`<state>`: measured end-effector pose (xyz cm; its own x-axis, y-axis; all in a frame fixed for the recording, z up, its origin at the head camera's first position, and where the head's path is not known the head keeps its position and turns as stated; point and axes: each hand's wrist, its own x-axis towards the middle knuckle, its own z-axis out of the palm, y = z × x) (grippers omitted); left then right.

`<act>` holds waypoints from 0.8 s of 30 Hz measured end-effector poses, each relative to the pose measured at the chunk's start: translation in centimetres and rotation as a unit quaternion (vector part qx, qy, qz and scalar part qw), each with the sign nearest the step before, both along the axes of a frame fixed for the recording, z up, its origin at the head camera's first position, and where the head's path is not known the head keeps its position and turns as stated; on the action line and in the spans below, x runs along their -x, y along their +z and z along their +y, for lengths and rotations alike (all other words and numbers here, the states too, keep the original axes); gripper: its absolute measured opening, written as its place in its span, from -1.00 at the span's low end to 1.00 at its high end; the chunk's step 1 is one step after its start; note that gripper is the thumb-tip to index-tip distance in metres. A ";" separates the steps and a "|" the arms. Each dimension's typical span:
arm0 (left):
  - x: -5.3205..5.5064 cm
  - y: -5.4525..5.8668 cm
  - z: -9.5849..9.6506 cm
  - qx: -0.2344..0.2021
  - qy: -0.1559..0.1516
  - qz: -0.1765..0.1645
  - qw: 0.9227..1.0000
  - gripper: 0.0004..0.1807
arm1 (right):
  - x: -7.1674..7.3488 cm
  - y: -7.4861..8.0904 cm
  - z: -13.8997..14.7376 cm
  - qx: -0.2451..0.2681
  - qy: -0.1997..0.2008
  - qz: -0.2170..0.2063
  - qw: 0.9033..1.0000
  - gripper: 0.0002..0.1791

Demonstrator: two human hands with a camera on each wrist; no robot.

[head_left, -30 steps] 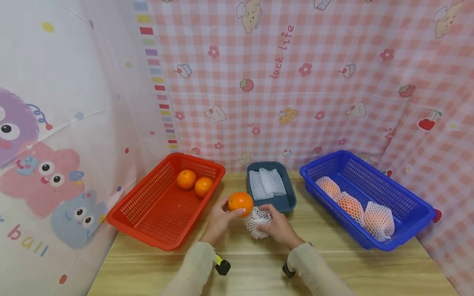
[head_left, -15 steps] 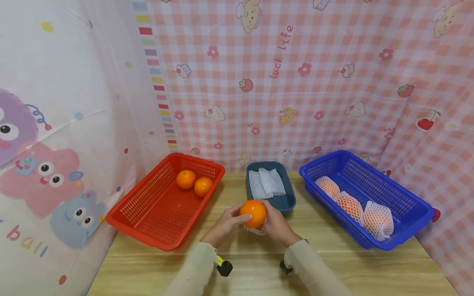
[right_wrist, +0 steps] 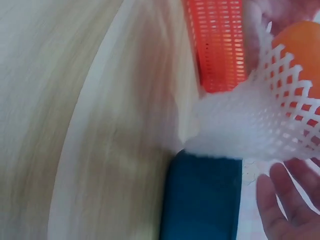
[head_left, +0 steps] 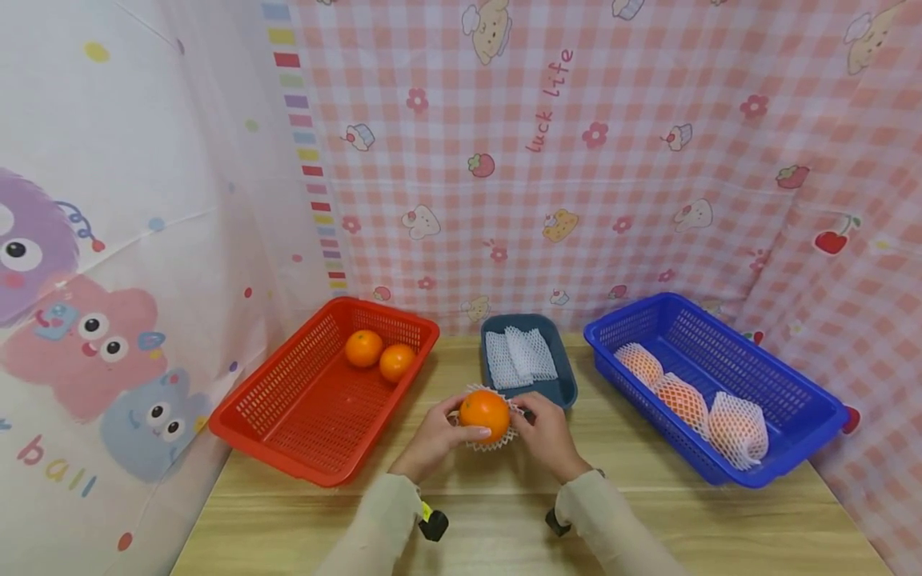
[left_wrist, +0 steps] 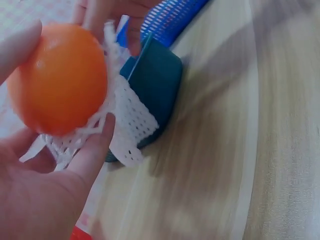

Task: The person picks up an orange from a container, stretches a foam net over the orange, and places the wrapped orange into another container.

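Note:
An orange (head_left: 484, 414) sits partway into a white foam net sleeve (right_wrist: 280, 107), whose frilled rim flares around the fruit's sides. My left hand (head_left: 435, 434) grips the orange from the left. In the left wrist view its thumb lies over the fruit and its fingers (left_wrist: 92, 152) reach underneath, against the mesh. On the other side, my right hand (head_left: 546, 436) pinches the sleeve's rim. In the right wrist view, the loose tail of the sleeve hangs past the fruit, and some right-hand fingers (right_wrist: 287, 197) show at the mesh.
At left, a red basket (head_left: 317, 472) holds two bare oranges (head_left: 363, 349). A dark teal tray (head_left: 565, 376) with flat foam nets (head_left: 520, 358) stands just behind my hands. The blue basket (head_left: 799, 392) at right contains three netted oranges (head_left: 737, 428). Patterned cloth hangs behind.
The orange has moved right from beside the sleeve into its opening, carried by my left hand. The sleeve's rim now spreads around it, with my right hand shifted to the rim's right edge.

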<state>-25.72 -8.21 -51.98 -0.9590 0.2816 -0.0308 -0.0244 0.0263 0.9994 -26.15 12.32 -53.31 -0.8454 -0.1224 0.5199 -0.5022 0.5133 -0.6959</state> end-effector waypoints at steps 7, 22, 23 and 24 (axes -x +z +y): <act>-0.2 0.1 0.5 0.025 0.057 0.012 0.998 0.15 | -0.3 0.7 -0.7 0.053 -0.025 0.023 0.998 -0.87; -0.1 -0.1 0.7 -0.194 0.092 -0.047 0.975 -0.25 | -3.3 3.9 -2.8 0.183 0.024 0.018 0.983 -0.87; -0.1 -0.1 0.7 -0.211 0.088 -0.051 0.972 -0.26 | -3.5 4.1 -2.8 0.182 0.030 0.000 0.983 -0.84; -0.1 -0.1 0.6 -0.223 0.082 -0.053 0.970 -0.27 | -3.6 4.1 -2.8 0.180 0.036 -0.020 0.983 -0.80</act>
<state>-25.63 -7.59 -52.11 -0.9901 0.1342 -0.0415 -0.0948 -0.4201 0.9025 -22.59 9.48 -49.17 -0.8617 0.0026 0.5075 -0.4973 0.1949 -0.8454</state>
